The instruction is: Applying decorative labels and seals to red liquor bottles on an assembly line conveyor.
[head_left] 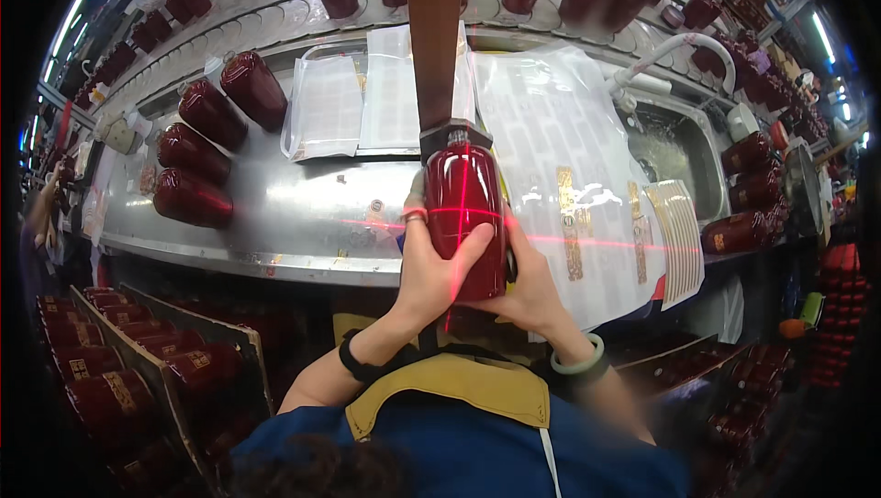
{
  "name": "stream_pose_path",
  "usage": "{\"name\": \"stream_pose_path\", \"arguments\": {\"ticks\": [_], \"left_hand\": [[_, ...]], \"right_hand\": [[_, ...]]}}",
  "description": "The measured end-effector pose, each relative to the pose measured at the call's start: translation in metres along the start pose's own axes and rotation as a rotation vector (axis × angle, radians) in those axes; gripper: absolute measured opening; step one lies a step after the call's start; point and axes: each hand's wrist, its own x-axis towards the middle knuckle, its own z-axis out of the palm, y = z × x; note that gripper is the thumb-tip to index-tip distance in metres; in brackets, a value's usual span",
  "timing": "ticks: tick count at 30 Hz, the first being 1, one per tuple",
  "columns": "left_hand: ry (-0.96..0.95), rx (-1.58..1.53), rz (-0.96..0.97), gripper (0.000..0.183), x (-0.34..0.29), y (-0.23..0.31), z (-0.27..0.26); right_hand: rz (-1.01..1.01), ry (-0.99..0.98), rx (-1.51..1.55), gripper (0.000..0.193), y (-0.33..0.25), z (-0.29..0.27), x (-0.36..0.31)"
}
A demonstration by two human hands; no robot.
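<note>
A dark red glossy bottle (463,188) with a narrow neck stands between my two hands in the middle. My left hand (424,273) is wrapped round its left side, thumb across the front. From the right, my right hand (534,289) grips its lower side, with some fingers hidden behind it. Red laser lines cross on the bottle's front. Its neck meets a dark bracket at the foot of a brown post (437,48). Beside my right hand lies a translucent sheet (541,131) with gold decal strips (571,232).
Several red bottles (191,200) stand at the left on the metal bench (303,200). More white sheets (321,108) lie behind. A sink (679,145) with a white tap (684,39) is at the right. Bottles ride a conveyor (257,16) at the back; crated bottles (115,397) sit lower left.
</note>
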Motion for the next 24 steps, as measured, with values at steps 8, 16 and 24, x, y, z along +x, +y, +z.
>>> {"name": "stream_pose_path", "arguments": {"ticks": [8,16,24], "left_hand": [[-0.123,-0.549,-0.513,0.054,-0.015,0.033,-0.047],[0.418,-0.267,0.315,0.041,0.125,0.079,-0.104],[0.575,-0.003,0.348,0.051,0.398,0.022,-0.179]], "right_hand": [[-0.115,-0.23,-0.2,0.115,-0.041,-0.015,0.009],[-0.001,-0.069,-0.225,0.066,-0.024,-0.047,0.038],[-0.002,0.058,-0.384,0.045,-0.017,-0.11,0.056]]}}
